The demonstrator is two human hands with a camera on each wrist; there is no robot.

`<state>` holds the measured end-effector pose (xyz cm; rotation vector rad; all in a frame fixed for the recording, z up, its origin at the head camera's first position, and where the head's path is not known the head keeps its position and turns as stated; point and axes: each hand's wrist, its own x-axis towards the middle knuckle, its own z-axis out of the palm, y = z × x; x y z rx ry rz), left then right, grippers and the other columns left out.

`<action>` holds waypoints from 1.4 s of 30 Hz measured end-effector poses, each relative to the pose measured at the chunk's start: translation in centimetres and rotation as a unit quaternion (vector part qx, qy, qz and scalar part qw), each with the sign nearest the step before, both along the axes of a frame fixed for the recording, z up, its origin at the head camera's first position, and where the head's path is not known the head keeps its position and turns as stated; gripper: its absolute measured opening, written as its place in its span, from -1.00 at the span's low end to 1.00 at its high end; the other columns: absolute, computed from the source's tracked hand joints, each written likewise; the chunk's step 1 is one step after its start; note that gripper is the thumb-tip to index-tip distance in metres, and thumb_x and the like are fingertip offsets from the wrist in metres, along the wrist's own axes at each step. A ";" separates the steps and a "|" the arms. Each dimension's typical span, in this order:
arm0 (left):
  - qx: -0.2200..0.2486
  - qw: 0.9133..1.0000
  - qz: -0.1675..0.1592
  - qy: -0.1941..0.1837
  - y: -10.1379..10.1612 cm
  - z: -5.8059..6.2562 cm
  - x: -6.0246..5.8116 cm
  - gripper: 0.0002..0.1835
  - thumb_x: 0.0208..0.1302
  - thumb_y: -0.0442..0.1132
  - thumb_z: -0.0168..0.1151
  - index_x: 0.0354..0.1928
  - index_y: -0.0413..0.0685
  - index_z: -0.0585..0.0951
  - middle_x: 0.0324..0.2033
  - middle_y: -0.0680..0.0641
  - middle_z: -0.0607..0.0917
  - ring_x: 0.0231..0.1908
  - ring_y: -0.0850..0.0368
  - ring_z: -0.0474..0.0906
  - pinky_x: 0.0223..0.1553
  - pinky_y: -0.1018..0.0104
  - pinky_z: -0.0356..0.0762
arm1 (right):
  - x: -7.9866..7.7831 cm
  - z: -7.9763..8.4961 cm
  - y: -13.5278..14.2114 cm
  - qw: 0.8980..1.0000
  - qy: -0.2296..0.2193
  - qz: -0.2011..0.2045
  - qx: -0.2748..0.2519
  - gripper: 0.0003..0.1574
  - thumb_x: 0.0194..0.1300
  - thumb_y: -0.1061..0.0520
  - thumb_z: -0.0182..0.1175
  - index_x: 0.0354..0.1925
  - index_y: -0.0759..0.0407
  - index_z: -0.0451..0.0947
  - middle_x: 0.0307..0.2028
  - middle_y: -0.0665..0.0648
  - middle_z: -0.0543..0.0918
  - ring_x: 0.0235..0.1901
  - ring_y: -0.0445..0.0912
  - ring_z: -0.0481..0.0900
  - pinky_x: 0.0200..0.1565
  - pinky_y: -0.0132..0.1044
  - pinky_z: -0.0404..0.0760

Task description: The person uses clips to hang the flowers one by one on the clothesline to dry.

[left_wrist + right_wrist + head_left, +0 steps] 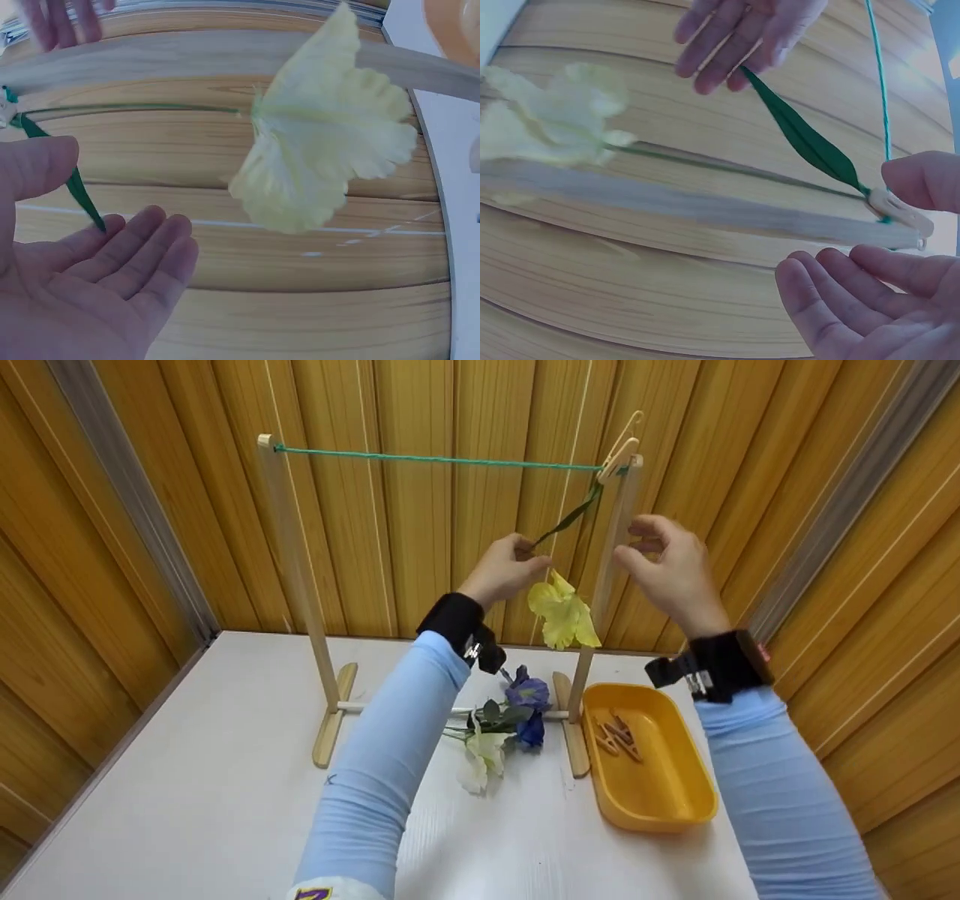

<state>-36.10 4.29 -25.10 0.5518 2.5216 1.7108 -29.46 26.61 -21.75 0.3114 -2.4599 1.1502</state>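
A yellow flower (562,611) hangs head down from the green cord (450,460), its stem caught by a wooden clothespin (619,461) at the cord's right end. My left hand (506,568) is beside the stem, thumb apart from the fingers. In the left wrist view the tip of the long green leaf (82,196) meets the index fingertip of that hand. To the right of the post, my right hand (671,570) holds nothing, its fingers loosely bent and the thumb apart. The right wrist view shows the clothespin (896,214) just beyond this thumb.
The cord spans two wooden posts (300,577) on flat feet, joined by a low white bar. Blue and white flowers (527,694) lie on the white table (187,780) by that bar. A yellow tray (660,780) at right holds several clothespins (619,739). Wood-look panels stand behind.
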 end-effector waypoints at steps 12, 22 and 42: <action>-0.015 1.000 -0.005 0.015 -4.5 -6.4 3.4 -0.51 0.57 -0.16 0.13 0.39 -0.29 0.43 0.28 -0.25 0.56 0.29 -0.11 0.48 0.33 0.10 0.43 | 3.7 -12.9 -1.8 0.999 0.011 0.036 -0.009 -0.49 0.46 0.27 0.23 0.30 0.44 0.47 0.17 0.38 0.59 0.16 0.22 0.57 0.17 0.13 0.59; -0.074 0.991 0.019 0.106 -6.7 -12.1 6.9 -0.55 0.55 -0.20 0.12 0.31 -0.37 0.48 0.25 -0.35 0.58 0.26 -0.27 0.52 0.29 -0.08 0.47 | 5.9 -18.6 -3.5 0.999 0.040 0.032 -0.003 -0.54 0.43 0.27 0.29 0.24 0.40 0.55 -0.01 0.34 0.64 -0.14 0.13 0.62 -0.07 -0.17 0.68; -0.205 0.924 0.122 0.297 -6.9 -19.7 12.4 -0.52 0.42 -0.27 0.32 0.24 -0.47 0.51 0.18 -0.46 0.58 0.22 -0.37 0.53 0.26 -0.20 0.46 | 8.6 -24.5 -3.8 0.998 0.053 0.010 0.038 -0.35 0.42 0.17 0.31 0.35 0.47 0.43 0.38 0.45 0.44 0.38 0.35 0.39 0.36 0.28 0.33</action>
